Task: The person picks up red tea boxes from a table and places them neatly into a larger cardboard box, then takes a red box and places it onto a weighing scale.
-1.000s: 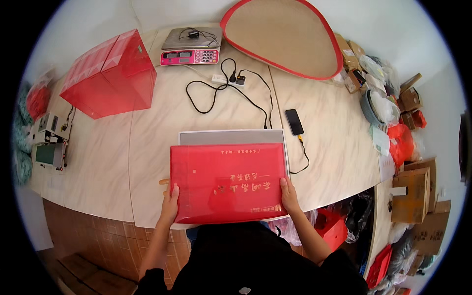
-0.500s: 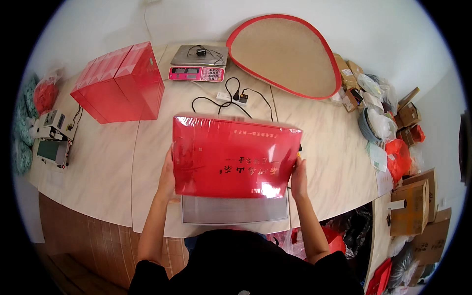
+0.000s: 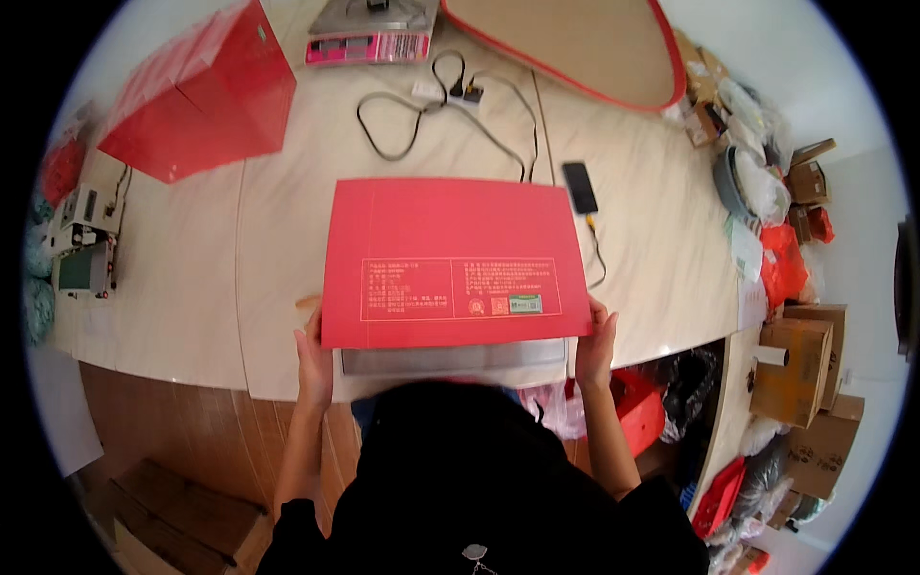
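Note:
A flat red gift box (image 3: 450, 225) is held up level in front of me, its face with a printed panel turned upward. My left hand (image 3: 314, 359) grips its near left corner, and my right hand (image 3: 596, 345) grips the near right corner; the fingers of both are partly hidden by the box. Just beyond the box's near edge shows a grey flat panel (image 3: 455, 358) at the table's front, mostly covered. A black phone (image 3: 581, 187) with a cable plugged in lies to the right of the box.
Red boxes (image 3: 206, 105) stand in a row at the far left, beside a pink-fronted scale (image 3: 369, 48). Black cables run to a power strip (image 3: 436, 92). A red-rimmed woven tray (image 3: 575, 43) leans at the back. Cardboard boxes (image 3: 793, 369) and bags crowd the right; a small machine (image 3: 88, 225) sits left.
The red box has been turned over, from a shiny wrapped face with large lettering to the face with the printed panel. My view has tipped down, and the phone now shows.

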Tool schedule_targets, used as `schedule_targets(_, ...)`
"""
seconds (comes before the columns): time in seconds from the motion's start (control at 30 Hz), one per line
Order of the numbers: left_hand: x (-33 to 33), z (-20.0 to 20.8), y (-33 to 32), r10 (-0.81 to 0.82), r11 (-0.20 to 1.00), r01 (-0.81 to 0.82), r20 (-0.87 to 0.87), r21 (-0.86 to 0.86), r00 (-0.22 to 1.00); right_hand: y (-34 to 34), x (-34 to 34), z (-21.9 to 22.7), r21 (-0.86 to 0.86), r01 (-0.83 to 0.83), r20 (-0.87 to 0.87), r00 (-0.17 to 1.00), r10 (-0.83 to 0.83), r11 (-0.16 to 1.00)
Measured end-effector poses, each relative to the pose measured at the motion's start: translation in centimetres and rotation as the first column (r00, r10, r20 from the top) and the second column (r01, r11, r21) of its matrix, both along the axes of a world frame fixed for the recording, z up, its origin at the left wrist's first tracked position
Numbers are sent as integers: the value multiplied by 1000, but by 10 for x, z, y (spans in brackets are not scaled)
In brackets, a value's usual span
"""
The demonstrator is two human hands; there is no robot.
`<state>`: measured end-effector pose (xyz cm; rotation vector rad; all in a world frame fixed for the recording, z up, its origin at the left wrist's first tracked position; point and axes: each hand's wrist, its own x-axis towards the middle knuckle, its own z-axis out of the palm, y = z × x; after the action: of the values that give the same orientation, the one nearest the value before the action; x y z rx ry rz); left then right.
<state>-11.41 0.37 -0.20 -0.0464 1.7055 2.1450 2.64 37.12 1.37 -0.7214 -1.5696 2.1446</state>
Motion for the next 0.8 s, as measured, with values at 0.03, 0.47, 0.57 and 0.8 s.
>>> schedule_targets(0.03, 5, 0, 0, -22, 998, 23, 26, -56, 999, -2, 2, -2, 7, -2, 18, 1000, 1, 1000)
schedule_targets(0.47, -42, 5, 63, -101, 920, 131, 99, -369, 990, 69, -13, -41, 154, -31, 402, 915, -34, 988)
schedule_targets(0.57, -22, -11, 96, -122, 928, 92, -63, -361, 990, 69, -16, -21, -107, 158, 463, 882, -91, 982)
schedule_targets(0.8, -16, -22, 110, -75, 959, 68, -16, -274, 997, 67, -27, 49, -206, 210, 450, 887, -98, 956)
